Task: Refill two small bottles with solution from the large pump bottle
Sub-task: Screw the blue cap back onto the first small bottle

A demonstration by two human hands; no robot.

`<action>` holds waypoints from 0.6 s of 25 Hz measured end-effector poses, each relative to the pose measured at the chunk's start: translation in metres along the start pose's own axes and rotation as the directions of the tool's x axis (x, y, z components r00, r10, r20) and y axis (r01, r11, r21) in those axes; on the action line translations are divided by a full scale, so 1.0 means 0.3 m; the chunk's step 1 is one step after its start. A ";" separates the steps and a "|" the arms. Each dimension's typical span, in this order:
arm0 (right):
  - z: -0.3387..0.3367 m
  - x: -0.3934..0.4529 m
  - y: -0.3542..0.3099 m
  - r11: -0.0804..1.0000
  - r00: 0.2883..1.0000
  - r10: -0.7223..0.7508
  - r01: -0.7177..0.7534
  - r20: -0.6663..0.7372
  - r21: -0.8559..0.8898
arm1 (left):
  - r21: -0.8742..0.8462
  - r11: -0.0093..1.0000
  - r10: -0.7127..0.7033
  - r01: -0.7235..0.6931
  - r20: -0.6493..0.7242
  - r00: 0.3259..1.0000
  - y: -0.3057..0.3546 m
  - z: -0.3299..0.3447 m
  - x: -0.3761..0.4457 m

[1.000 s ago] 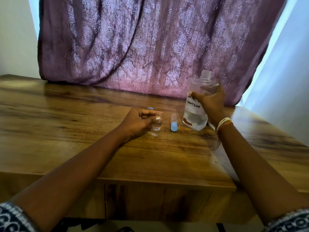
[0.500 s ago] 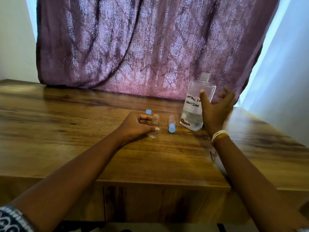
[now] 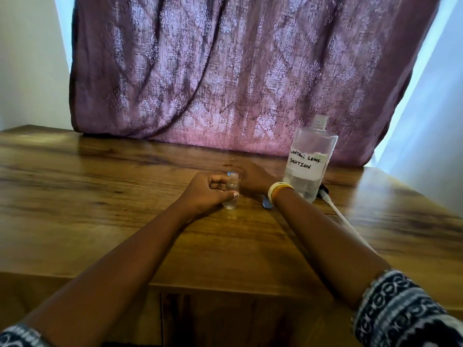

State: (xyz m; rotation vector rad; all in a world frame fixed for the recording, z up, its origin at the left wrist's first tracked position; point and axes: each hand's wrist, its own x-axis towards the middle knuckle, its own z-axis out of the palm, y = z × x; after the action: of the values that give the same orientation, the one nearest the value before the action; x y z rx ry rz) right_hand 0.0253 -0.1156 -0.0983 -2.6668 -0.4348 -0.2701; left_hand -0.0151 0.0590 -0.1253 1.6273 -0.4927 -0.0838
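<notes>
Mauve damask-patterned curtain point(image 3: 225, 71), brown wood-grain table point(image 3: 100, 196), clear large bottle point(image 3: 309, 161) with white label point(image 3: 307, 162).

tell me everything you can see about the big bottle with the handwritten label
The large bottle is clear, frosted-looking plastic with flat shoulders and a threaded neck, open: no pump or cap on it. A white label reads "contact lens solution" in handwriting. It stands upright on the wooden table, far right, before the curtain, roughly a third full of clear liquid. No hands touch it; the pump tube lies beside its base.

left hand point(image 3: 208, 191): fingers curled, gripping | right hand point(image 3: 253, 180): palm down, reaching
</notes>
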 end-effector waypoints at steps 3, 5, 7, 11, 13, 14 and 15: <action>0.013 0.048 -0.002 0.993 0.993 0.011 0.002 0.114 -0.119 | -0.017 0.999 -0.031 0.031 -0.009 0.999 -0.006 0.003 0.007; -0.006 0.044 -0.003 0.988 1.000 0.018 -0.019 -0.007 -0.153 | -0.018 1.000 -0.022 0.022 -0.001 1.000 -0.009 -0.001 0.010; -0.035 -0.003 -0.010 0.998 0.984 0.018 -0.029 -0.175 -0.057 | -0.034 0.999 -0.011 0.011 0.005 1.000 -0.011 -0.002 0.007; -0.086 -0.130 -0.059 0.848 0.939 0.135 0.056 -0.316 0.527 | -0.040 0.999 -0.010 0.010 0.003 1.000 -0.010 0.001 0.004; -0.091 -0.166 -0.090 0.742 0.931 0.162 0.104 -0.327 0.663 | -0.054 0.998 -0.010 0.010 0.008 1.000 -0.008 0.001 0.002; -0.093 -0.177 -0.105 0.719 0.934 0.157 0.115 -0.322 0.685 | -0.058 0.998 -0.009 0.009 0.007 1.000 -0.009 0.000 0.002; -0.096 -0.186 -0.118 0.717 0.940 0.142 0.119 -0.311 0.687 | -0.060 0.998 -0.007 0.008 0.010 1.000 -0.010 -0.001 0.003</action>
State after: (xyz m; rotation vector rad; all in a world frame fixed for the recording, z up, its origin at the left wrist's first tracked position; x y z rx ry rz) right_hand -0.0423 -0.1122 -0.0735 -1.8176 -0.3189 -0.4549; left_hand -0.0134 0.0591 -0.1280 1.5706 -0.4873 -0.1113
